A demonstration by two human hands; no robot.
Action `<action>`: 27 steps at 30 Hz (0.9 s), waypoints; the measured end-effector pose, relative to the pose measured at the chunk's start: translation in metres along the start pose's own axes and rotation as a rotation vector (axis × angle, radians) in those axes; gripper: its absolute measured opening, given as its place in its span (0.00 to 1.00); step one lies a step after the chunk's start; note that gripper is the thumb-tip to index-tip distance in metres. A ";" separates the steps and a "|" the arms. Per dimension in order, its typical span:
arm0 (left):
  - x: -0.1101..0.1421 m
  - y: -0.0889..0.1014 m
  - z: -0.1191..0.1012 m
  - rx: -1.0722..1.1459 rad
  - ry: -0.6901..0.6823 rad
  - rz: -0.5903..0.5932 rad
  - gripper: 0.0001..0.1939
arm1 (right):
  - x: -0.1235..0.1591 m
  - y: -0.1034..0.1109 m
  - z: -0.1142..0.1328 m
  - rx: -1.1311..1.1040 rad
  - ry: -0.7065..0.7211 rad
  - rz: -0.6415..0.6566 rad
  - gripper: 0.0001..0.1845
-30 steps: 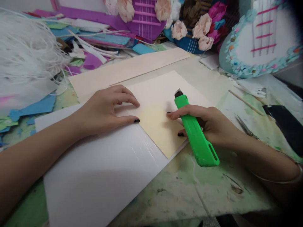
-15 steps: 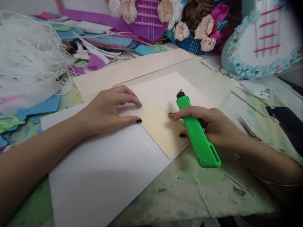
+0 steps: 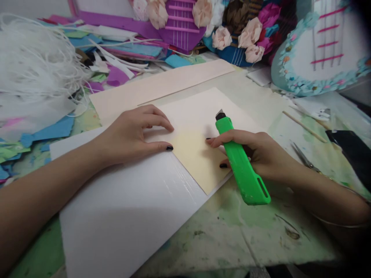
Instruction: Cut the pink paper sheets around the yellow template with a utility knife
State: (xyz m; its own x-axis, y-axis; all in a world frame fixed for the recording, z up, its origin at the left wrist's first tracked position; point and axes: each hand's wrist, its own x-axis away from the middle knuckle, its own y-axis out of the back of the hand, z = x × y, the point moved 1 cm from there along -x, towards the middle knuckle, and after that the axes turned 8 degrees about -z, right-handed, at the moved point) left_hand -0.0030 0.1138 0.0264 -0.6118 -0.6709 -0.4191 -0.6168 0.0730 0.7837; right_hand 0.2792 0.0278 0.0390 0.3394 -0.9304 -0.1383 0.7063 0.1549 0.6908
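Note:
My right hand (image 3: pixel 257 154) is closed around a green box cutter (image 3: pixel 242 170). A short length of its blade sticks out at the far end, pointing away from me and above the paper. Below it lies a cream sheet (image 3: pixel 197 158), placed at an angle over a larger white board (image 3: pixel 121 224). My left hand (image 3: pixel 139 131) rests on the sheet and board with fingers apart, its thumb at the cream sheet's near edge. Behind both hands is a long pale pink strip (image 3: pixel 165 83) of card.
White string (image 3: pixel 37 61) is heaped at the left beside coloured paper scraps (image 3: pixel 52 129). Decorated guitar shapes (image 3: pixel 321 50) stand at the back. To the right lie scissors (image 3: pixel 304 156), a thin wooden stick (image 3: pixel 304 125) and a black flat object (image 3: pixel 350 150).
The whole view has shifted slightly, so everything sits a little further right than a second ago. Both hands and the box cutter keep the same pose over the sheet.

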 end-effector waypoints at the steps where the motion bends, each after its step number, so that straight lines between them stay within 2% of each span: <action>1: 0.000 0.000 0.000 -0.003 0.006 0.003 0.14 | 0.000 0.000 0.000 -0.001 0.000 0.000 0.18; 16: 0.000 0.000 0.000 -0.008 -0.008 -0.005 0.14 | -0.001 0.000 0.000 0.022 0.014 0.013 0.17; 27: -0.001 0.001 -0.002 -0.004 -0.031 0.023 0.14 | 0.000 0.000 -0.002 0.080 0.072 0.002 0.21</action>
State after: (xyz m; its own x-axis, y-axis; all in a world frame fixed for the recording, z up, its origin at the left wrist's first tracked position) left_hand -0.0020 0.1133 0.0282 -0.6411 -0.6457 -0.4148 -0.6002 0.0851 0.7953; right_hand 0.2802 0.0286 0.0376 0.3864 -0.9035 -0.1856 0.6545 0.1268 0.7453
